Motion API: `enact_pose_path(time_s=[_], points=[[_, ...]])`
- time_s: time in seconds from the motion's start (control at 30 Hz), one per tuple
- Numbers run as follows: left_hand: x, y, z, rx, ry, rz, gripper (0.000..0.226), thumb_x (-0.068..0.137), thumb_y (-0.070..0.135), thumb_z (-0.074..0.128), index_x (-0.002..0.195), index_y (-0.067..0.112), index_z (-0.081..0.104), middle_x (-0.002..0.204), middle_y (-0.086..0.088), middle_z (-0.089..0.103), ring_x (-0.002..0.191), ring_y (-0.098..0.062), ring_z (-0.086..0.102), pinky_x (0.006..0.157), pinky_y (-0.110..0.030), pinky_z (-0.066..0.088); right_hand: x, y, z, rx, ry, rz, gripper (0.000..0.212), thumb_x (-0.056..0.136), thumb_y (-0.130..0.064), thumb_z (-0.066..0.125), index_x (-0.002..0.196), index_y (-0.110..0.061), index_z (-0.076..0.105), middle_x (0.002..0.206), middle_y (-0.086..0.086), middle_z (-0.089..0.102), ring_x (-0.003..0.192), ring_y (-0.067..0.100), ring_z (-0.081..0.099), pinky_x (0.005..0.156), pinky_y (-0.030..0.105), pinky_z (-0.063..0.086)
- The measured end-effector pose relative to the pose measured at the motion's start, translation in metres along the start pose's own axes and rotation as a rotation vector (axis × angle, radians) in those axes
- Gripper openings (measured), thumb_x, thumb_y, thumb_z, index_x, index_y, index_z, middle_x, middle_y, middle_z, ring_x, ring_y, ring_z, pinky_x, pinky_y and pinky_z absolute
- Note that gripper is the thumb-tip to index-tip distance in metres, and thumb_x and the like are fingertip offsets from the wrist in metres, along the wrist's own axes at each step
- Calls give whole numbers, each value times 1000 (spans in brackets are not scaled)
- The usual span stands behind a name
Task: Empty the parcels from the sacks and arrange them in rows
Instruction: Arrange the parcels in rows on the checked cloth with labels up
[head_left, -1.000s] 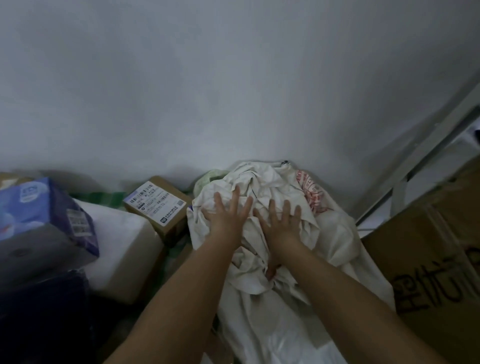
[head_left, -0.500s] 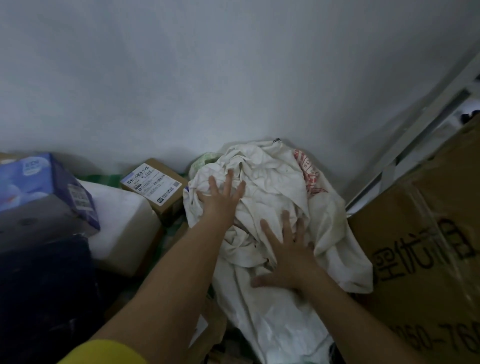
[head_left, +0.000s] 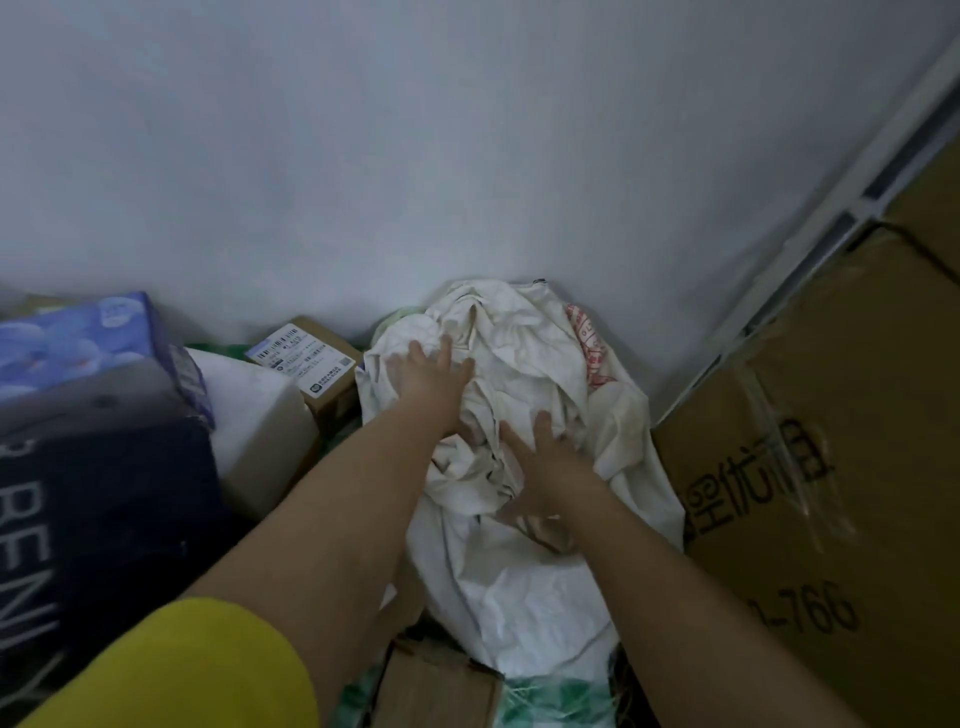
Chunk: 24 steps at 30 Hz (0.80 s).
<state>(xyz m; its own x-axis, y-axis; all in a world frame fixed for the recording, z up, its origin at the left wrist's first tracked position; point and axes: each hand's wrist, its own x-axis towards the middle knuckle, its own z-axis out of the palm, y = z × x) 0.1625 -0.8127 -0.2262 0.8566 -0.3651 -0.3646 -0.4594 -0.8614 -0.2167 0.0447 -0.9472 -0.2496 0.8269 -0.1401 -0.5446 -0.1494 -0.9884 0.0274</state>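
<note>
against a pale wall (head_left: 467, 156), both hands lie spread flat on a crumpled white sack (head_left: 519, 582): left hand (head_left: 431, 376) farther up, right hand (head_left: 545, 467) nearer; labelled carton (head_left: 317, 364) left of them.

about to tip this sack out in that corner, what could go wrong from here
1. The white sack is wedged between the wall and the big cardboard box, so parcels may spill into gaps rather than open floor.
2. The left hand and right hand lie flat on loose folds, not gripping; the cloth could slip when lifted.
3. The small labelled box and stacked packages alongside could get knocked.
</note>
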Motion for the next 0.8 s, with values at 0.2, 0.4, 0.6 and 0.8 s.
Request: enact_pose_path(time_s=[0.2, 0.4, 0.6, 0.8], points=[[-54, -7, -42, -29, 131, 45, 47, 95, 34, 51, 138, 19, 42, 141, -10, 40, 128, -33, 40, 105, -49, 31, -46, -5, -57, 62, 95, 69, 85, 89, -66, 46, 153, -37, -2, 160, 8, -18, 145, 42, -16, 115, 62, -5], [-147, -36, -93, -123, 324, -31, 26, 96, 13, 43, 116, 12, 59, 112, -3, 61, 107, -24, 60, 81, -31, 43, -126, -52, -107, 218, 496, -63, 63, 96, -41, 46, 152, -25, 20, 162, 6, 3, 148, 33, 1, 118, 51, 11], [-254, -86, -116, -109, 568, -116, 22, 97, 13, 40, 110, 15, 58, 110, -4, 63, 101, -24, 60, 74, -30, 30, -204, -121, -125, 447, 872, -286, 41, 94, -22, 54, 133, -9, 55, 144, 14, 46, 134, 32, 38, 110, 36, 26], [-374, -133, -102, -268, 735, -296, 27, 100, 26, 37, 109, 13, 59, 106, -7, 65, 95, -27, 61, 69, -31, 34, -288, -194, -117, 515, 913, -516, 36, 95, -23, 51, 127, -10, 60, 140, 8, 50, 133, 26, 37, 110, 35, 29]])
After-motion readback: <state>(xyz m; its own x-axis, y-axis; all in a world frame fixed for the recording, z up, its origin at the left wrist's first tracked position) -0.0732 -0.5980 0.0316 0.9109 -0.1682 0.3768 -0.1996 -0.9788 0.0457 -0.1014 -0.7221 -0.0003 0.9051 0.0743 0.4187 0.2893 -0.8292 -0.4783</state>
